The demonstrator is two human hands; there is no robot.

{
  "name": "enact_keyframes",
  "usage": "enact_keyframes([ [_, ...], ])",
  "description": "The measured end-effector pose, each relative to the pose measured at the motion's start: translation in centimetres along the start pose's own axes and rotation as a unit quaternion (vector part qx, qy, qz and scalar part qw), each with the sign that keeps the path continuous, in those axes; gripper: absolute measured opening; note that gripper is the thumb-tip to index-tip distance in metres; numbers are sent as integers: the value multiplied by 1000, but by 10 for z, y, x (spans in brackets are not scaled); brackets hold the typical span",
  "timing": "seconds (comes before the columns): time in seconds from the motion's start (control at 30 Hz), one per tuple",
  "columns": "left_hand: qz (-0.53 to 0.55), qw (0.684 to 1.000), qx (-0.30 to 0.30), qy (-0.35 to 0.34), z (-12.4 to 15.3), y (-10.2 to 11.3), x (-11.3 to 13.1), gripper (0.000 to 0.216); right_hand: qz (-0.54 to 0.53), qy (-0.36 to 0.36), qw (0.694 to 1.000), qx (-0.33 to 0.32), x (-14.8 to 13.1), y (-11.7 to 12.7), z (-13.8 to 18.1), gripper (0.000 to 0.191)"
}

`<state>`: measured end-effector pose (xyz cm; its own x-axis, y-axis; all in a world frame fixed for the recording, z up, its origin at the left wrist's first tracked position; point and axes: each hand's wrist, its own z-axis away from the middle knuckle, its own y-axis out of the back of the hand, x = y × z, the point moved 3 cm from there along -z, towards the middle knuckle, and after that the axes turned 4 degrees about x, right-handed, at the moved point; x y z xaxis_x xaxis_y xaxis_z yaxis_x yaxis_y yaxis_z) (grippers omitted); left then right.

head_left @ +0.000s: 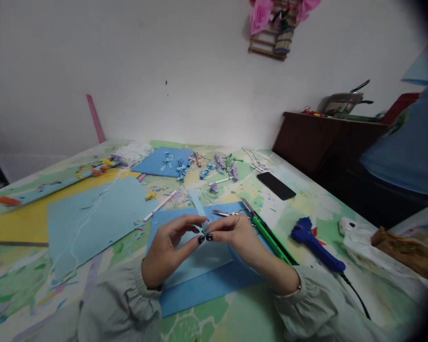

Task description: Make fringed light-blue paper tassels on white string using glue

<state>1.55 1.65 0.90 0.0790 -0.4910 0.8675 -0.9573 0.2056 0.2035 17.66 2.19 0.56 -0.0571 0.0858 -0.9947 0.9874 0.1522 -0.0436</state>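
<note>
Between my two hands is a narrow light blue paper strip (197, 202), its free end pointing away toward the back of the table. My left hand (174, 242) pinches the near end between thumb and fingers. Right beside it, my right hand (235, 235) pinches the same end, fingertips nearly touching. What exactly sits between the fingertips is partly hidden. Beneath the hands lie a light blue sheet (199, 266) and a darker blue sheet (207, 297). Scissors (224, 213) and a green utility knife (271, 237) lie close to my right hand.
At right are a blue glue gun (317, 244) with its cord, a black phone (276, 185) and a plastic bag (367, 242) with food. Several small rolled paper pieces (209, 170) lie at the back. A light blue sheet (103, 218) and a white stick (160, 206) are left.
</note>
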Motion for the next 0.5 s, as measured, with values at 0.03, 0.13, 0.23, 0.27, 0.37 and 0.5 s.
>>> enact_keyframes([
  [0.03, 5, 1000, 6, 5, 0, -1, -1, 25, -2, -13, 1000, 6, 1, 0, 1, 11],
  [0.13, 16, 999, 16, 26, -1, -4, -4, 22, 3, -32, 999, 19, 3, 0, 1, 15],
  [0.23, 45, 997, 16, 64, -1, -7, -7, 21, 13, -31, 999, 7, 5, -1, 0, 19],
  [0.27, 51, 995, 22, 78, -1, -7, -8, 22, 14, -32, 999, 1, 6, -2, 0, 20],
  [0.37, 61, 990, 47, 116, -1, -5, -10, 22, 16, -38, 999, -16, 9, -3, -1, 22],
  [0.5, 86, 986, 63, 131, -3, -3, -9, 24, -11, -32, 999, -12, 9, -3, 0, 22],
])
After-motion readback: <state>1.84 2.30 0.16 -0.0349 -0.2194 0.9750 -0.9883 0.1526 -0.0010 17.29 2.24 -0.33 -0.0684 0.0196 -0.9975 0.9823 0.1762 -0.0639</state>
